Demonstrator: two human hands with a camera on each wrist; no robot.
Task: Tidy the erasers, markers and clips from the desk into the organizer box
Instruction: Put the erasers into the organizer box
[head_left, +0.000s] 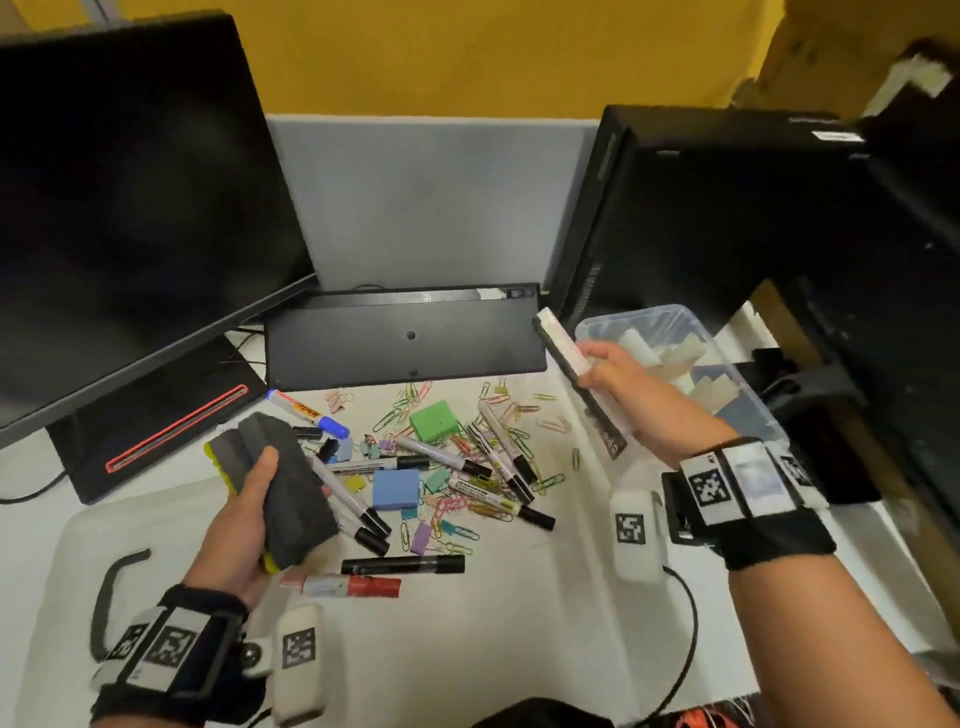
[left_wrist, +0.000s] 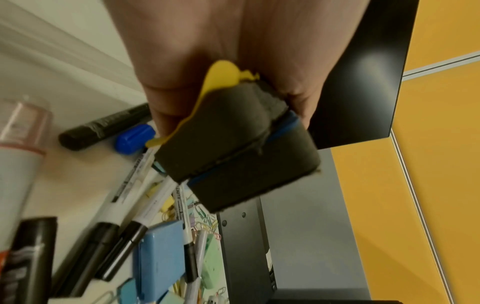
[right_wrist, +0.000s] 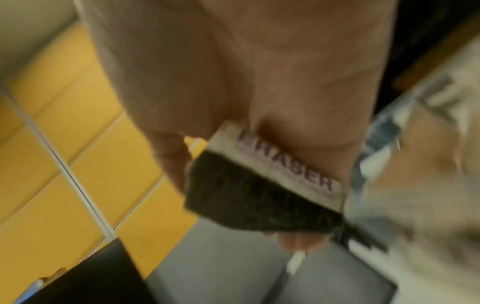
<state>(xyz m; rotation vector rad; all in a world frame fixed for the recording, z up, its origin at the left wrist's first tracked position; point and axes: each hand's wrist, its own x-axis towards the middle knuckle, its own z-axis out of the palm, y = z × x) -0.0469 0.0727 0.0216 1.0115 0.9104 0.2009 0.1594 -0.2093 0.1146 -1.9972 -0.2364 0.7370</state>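
Eraser (head_left: 563, 347) gripped in right hand (head_left: 618, 375), beside organizer box (head_left: 748, 387).

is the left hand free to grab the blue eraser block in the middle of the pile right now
Probably not yet. The left hand is close to the blue eraser block and nothing covers it, but its fingers already grip two stacked grey felt erasers, so it would likely need to unload those first.

Dark monitor (head_left: 130, 197), upturned keyboard (head_left: 400, 338)
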